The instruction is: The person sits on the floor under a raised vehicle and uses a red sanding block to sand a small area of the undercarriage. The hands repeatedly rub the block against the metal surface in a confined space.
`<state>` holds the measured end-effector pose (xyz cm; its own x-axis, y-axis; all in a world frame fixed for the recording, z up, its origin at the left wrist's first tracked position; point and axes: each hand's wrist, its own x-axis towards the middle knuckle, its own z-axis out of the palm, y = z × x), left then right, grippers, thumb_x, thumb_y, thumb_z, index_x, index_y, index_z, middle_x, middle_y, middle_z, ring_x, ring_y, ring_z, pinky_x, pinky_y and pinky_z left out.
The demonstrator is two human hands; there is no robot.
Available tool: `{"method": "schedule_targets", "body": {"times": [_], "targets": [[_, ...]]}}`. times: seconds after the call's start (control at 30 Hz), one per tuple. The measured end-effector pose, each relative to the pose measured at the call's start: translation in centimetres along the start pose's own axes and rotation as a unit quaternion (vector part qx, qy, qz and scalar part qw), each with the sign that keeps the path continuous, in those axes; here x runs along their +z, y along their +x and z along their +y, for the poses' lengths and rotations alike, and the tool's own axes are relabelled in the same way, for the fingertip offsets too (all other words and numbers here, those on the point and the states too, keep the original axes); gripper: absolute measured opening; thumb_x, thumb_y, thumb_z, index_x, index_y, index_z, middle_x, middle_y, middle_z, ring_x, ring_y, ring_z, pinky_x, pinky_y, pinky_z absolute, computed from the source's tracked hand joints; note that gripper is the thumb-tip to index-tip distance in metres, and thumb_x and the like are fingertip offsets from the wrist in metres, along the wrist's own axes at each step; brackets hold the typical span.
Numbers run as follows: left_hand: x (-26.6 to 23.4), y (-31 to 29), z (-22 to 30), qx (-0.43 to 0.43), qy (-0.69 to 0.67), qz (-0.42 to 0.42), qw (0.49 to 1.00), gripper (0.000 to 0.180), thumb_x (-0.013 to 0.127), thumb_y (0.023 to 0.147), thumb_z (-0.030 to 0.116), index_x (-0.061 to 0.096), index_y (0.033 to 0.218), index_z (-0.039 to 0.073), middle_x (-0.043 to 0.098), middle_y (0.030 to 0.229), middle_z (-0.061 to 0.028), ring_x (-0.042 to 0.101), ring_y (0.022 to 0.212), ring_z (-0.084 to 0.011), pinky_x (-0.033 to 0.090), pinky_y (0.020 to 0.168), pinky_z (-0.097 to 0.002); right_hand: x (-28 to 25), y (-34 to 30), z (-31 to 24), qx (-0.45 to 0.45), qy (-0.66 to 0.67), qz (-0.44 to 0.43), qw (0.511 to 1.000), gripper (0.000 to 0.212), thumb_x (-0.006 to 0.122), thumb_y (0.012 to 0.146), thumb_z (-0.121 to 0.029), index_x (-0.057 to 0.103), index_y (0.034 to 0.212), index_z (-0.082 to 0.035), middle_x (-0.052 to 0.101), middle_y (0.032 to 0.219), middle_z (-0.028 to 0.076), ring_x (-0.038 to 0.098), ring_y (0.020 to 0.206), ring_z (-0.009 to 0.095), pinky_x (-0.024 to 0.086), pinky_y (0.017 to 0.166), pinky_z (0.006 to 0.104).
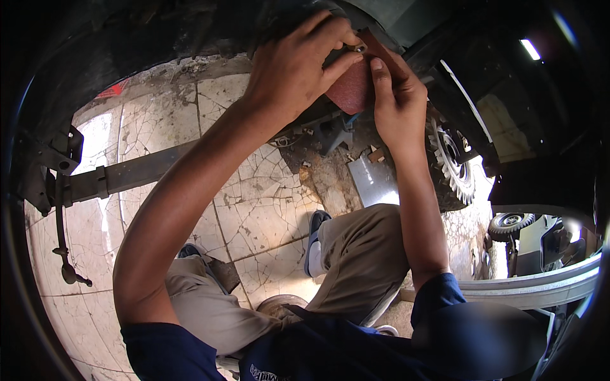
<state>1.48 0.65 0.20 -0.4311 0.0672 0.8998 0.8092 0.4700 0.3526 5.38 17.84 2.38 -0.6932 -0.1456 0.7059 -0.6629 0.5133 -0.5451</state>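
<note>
Both my arms reach up to the top of the head view. My left hand (298, 63) pinches a small metal piece (361, 48) with a round hole or tip between thumb and fingers; its exact kind is too small to tell. A reddish-brown sheet of sandpaper (353, 90) is gripped in my right hand (401, 105), with the thumb lying on its face and the other fingers mostly behind it. The sheet is bent, and it lies right against the metal piece and the left thumb.
Dark bodywork (159, 38) hangs overhead. A metal bar (133, 171) crosses on the left above cracked floor tiles (254, 197). To the right stand a knobbly tyre wheel (452, 159) and a second wheel (510, 222). A grey metal plate (373, 181) lies beyond my knee.
</note>
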Motion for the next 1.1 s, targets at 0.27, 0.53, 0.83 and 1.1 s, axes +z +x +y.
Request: {"method": "schedule_targets", "body": {"times": [0.27,0.53,0.83,1.1], "targets": [[-0.2,-0.1,-0.2,0.018,0.014,-0.001,1.000,0.023,0.079,0.088,0.023,0.069,0.106,0.015,0.064,0.108,0.0022,0.067,0.088,-0.0179,0.057,0.076,-0.0333,-0.1,0.0,-0.6,-0.021,-0.060,0.001,0.998,0.031,0.054,0.104,-0.010,0.065,0.132,-0.003,0.075,0.112,0.020,0.072,0.108,0.023,0.054,0.091,0.0342],[-1.6,1.1,0.5,0.116,0.053,0.004,0.992,0.015,0.076,0.086,0.014,0.065,0.095,0.006,0.064,0.106,-0.0058,0.064,0.092,-0.0232,0.052,0.080,-0.0369,-0.1,0.0,-2.0,-0.025,-0.163,0.012,0.986,0.031,0.059,0.103,-0.014,0.066,0.128,0.003,0.076,0.102,0.018,0.068,0.094,0.012,0.055,0.084,0.0313],[-0.9,1.1,0.0,0.103,0.038,0.012,0.994,0.015,0.073,0.090,0.017,0.067,0.101,0.010,0.067,0.101,-0.0029,0.066,0.095,-0.0236,0.050,0.086,-0.0377,-0.3,-0.1,-2.6,0.010,-0.152,0.000,0.988,0.031,0.058,0.103,-0.015,0.066,0.129,0.001,0.075,0.099,0.021,0.070,0.092,0.013,0.055,0.081,0.0326],[-0.5,0.5,0.2,0.018,-0.032,-0.028,0.999,0.024,0.077,0.087,0.009,0.071,0.110,0.010,0.065,0.103,-0.0017,0.057,0.070,-0.0146,0.051,0.069,-0.0306,-0.1,-0.2,-2.1,-0.058,-0.171,0.020,0.983,0.029,0.057,0.099,-0.012,0.067,0.124,-0.002,0.072,0.094,0.024,0.073,0.085,0.039,0.059,0.074,0.0426]]}}
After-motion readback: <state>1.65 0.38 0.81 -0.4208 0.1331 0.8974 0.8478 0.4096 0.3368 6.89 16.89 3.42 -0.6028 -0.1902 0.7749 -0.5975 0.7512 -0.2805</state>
